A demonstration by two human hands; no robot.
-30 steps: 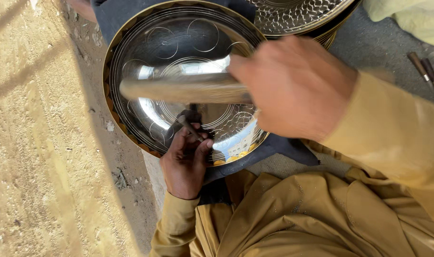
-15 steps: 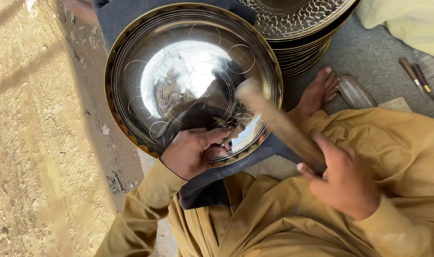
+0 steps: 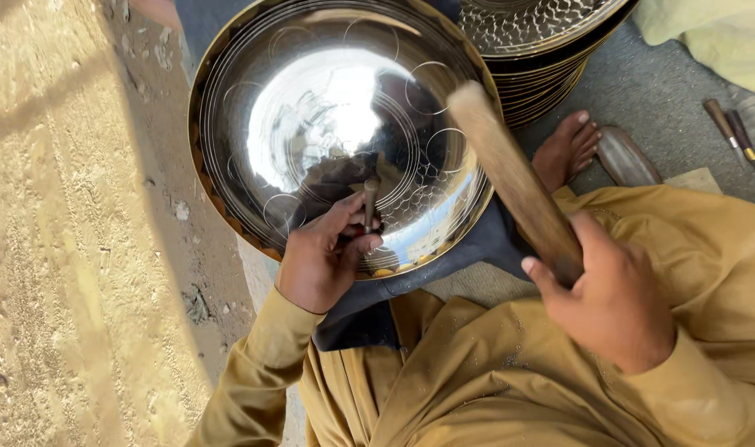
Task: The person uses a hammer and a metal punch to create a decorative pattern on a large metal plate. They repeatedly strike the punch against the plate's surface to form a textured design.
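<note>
A large shiny round metal tray [image 3: 311, 108] with engraved circles and a brass rim rests tilted on a dark cloth in front of me. My left hand [image 3: 323, 257] grips a small metal punch [image 3: 369, 203] upright against the tray's lower part. My right hand [image 3: 609, 302] holds a thick wooden stick [image 3: 510, 178], raised at a slant above the tray's right side, its end apart from the punch.
A stack of patterned metal trays [image 3: 534, 41] stands at the upper right. My bare foot [image 3: 568, 149] lies beside a sandal [image 3: 625, 157] on grey ground. Two small tools [image 3: 733, 132] lie at the far right. Sandy ground [image 3: 63, 248] runs along the left.
The right hand has swung the wooden stick from low across the tray up and back to the right. The left hand has stayed on the punch at the tray's lower part.
</note>
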